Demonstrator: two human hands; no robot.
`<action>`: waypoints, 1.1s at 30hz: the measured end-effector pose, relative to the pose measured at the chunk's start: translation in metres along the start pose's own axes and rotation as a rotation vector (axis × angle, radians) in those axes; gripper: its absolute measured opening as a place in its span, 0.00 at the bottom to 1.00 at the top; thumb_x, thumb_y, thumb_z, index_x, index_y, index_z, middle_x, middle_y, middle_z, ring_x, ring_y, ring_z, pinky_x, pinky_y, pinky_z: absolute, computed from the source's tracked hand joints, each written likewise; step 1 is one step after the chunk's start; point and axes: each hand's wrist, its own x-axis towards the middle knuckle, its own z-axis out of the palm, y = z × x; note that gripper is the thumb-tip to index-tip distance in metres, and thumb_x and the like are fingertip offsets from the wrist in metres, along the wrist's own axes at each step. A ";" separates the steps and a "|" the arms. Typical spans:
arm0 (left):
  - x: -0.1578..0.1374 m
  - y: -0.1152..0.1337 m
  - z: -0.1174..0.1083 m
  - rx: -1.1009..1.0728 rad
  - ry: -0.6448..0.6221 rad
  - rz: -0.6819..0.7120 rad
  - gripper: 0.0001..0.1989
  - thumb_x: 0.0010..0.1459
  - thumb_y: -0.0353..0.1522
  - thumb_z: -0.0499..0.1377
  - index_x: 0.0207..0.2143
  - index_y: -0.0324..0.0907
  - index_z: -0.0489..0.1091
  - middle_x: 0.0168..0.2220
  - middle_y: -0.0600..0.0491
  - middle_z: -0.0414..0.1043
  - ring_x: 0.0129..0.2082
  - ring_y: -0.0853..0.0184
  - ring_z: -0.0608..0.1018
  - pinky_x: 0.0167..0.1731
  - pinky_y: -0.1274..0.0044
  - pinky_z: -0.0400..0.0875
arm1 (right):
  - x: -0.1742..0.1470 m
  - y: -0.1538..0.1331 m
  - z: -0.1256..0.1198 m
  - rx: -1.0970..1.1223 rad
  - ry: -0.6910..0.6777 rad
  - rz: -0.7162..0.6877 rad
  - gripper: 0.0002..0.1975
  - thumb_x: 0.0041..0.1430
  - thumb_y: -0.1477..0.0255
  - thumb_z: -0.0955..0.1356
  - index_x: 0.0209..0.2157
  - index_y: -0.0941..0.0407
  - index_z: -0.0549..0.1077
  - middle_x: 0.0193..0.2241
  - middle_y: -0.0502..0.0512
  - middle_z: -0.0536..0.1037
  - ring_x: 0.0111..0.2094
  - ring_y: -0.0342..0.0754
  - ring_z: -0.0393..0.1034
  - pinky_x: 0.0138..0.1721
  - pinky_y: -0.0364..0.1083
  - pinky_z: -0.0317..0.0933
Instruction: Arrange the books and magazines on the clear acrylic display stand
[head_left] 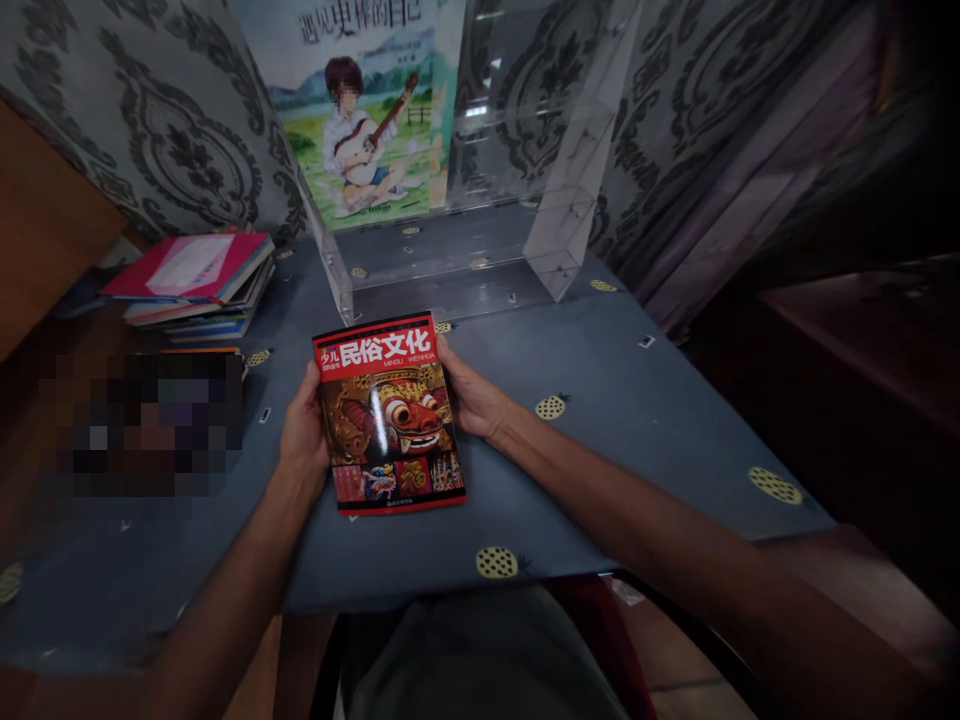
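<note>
Between my two hands is a red and black book (391,415), its front cover facing me, with a red painted mask and white lettering on it. My left hand (304,430) grips the book's left edge, its fingers mostly hidden behind the cover. On the opposite side my right hand (472,390) holds the upper right edge, the other fingers out of sight behind. The book is tilted up slightly over the blue tablecloth (570,480).
A clear acrylic rack (555,230) stands at the back, with a guitar-picture book (367,130) upright on its left. Several books lie in a stack (195,270) at the left. Nearer, a blurred-out item (150,420) rests on the table. Patterned wallpaper (187,130) covers the wall.
</note>
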 end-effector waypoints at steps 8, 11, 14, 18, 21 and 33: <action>-0.002 0.001 0.003 -0.015 -0.022 0.003 0.20 0.65 0.44 0.56 0.51 0.42 0.75 0.46 0.48 0.82 0.54 0.55 0.79 0.58 0.62 0.72 | -0.001 0.001 0.000 -0.020 -0.016 -0.031 0.29 0.57 0.51 0.71 0.53 0.55 0.74 0.46 0.60 0.82 0.54 0.59 0.73 0.59 0.61 0.64; -0.003 0.003 0.004 -0.039 -0.026 -0.025 0.19 0.66 0.43 0.54 0.49 0.42 0.75 0.45 0.48 0.82 0.54 0.55 0.80 0.58 0.62 0.72 | -0.001 0.002 -0.001 -0.019 -0.001 -0.035 0.30 0.56 0.51 0.72 0.55 0.54 0.73 0.46 0.60 0.82 0.54 0.59 0.73 0.58 0.62 0.64; -0.004 0.003 0.005 -0.055 -0.006 -0.041 0.18 0.67 0.42 0.52 0.47 0.41 0.76 0.44 0.48 0.83 0.54 0.56 0.79 0.58 0.63 0.72 | 0.000 0.003 -0.003 -0.016 0.018 -0.030 0.29 0.57 0.51 0.72 0.54 0.54 0.73 0.46 0.59 0.82 0.53 0.59 0.74 0.58 0.63 0.65; -0.002 0.004 0.004 -0.053 0.003 -0.029 0.20 0.65 0.44 0.55 0.49 0.41 0.76 0.46 0.47 0.82 0.54 0.54 0.79 0.58 0.62 0.72 | 0.000 0.004 -0.004 -0.035 0.038 -0.025 0.26 0.57 0.51 0.72 0.50 0.53 0.76 0.45 0.59 0.83 0.51 0.57 0.75 0.56 0.60 0.67; -0.001 0.009 0.004 -0.078 0.034 -0.025 0.20 0.65 0.44 0.55 0.49 0.40 0.76 0.44 0.46 0.83 0.52 0.54 0.81 0.56 0.61 0.73 | -0.003 0.006 -0.003 -0.107 0.048 -0.026 0.24 0.52 0.51 0.75 0.42 0.54 0.79 0.39 0.57 0.84 0.45 0.55 0.79 0.51 0.56 0.70; -0.019 0.013 0.010 0.157 0.043 0.390 0.33 0.43 0.58 0.67 0.39 0.39 0.78 0.35 0.45 0.83 0.41 0.50 0.84 0.42 0.64 0.80 | -0.014 -0.015 0.032 -0.450 0.057 -0.489 0.24 0.50 0.52 0.77 0.41 0.56 0.81 0.34 0.54 0.84 0.34 0.48 0.79 0.44 0.49 0.71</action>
